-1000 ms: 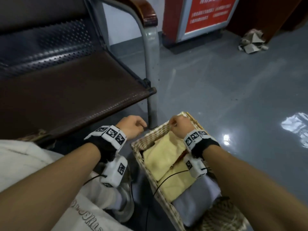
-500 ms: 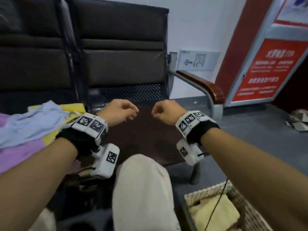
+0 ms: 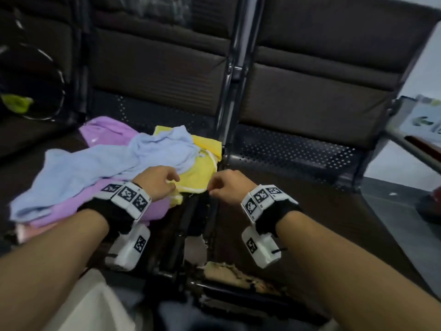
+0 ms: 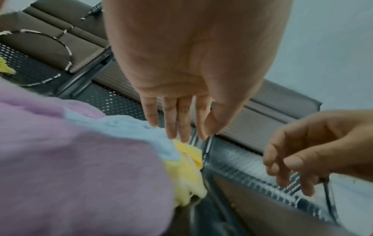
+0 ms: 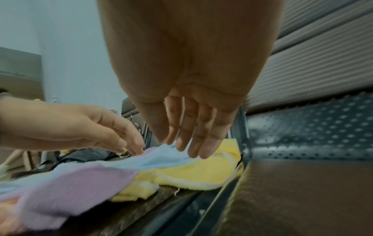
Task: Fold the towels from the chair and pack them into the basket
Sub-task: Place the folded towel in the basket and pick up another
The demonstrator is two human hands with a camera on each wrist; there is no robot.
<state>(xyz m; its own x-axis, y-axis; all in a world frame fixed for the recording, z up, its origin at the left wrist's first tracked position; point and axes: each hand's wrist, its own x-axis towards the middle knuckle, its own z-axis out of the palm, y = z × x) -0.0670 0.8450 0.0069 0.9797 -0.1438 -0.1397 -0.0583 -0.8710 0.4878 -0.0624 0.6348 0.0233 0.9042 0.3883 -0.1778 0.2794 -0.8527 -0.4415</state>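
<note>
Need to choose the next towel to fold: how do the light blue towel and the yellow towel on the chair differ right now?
The crumpled light blue towel lies on top of the pile; the yellow towel with a pale border sits partly beneath it. The blue one sprawls across the purple towel, while the yellow one lies at the seat's right edge, nearest both hands. The yellow has a visible pale trim; the blue shows none. Both are unfolded and ungripped.

A row of dark brown waiting chairs (image 3: 298, 187) with perforated metal seats carries everything. On the left seat lies a loose heap: a purple towel (image 3: 71, 206) lowest, a yellow towel (image 3: 198, 173) at right, a light blue towel (image 3: 95, 168) on top.
</note>
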